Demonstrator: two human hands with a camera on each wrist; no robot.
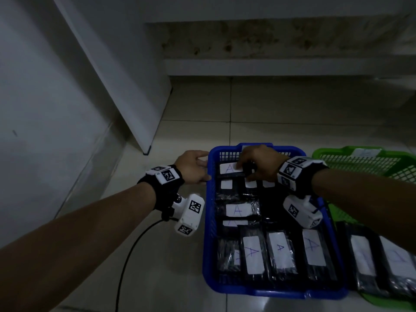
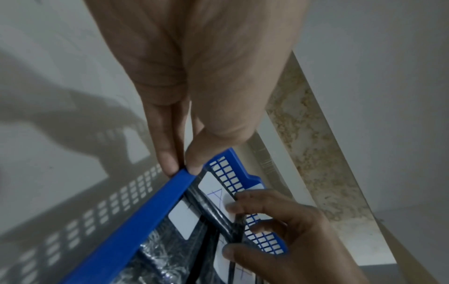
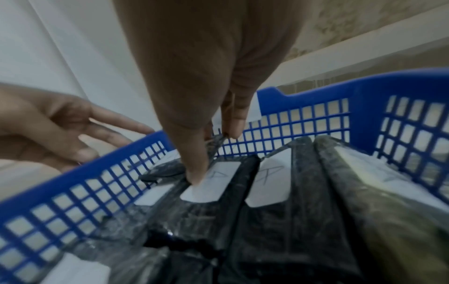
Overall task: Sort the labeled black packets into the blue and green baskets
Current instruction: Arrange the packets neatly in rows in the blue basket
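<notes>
The blue basket sits on the floor, filled with several black packets that carry white labels marked A. My right hand reaches into its far end and pinches the edge of a black packet, thumb on its label and fingers on the plastic flap. My left hand is outside the far left corner, with straight fingers and thumb touching the blue rim. To the right, the green basket holds more labeled black packets.
A black cable runs over the tiled floor left of the blue basket. A white panel leans at the back left, and a stained step crosses the back. The two baskets stand side by side, almost touching.
</notes>
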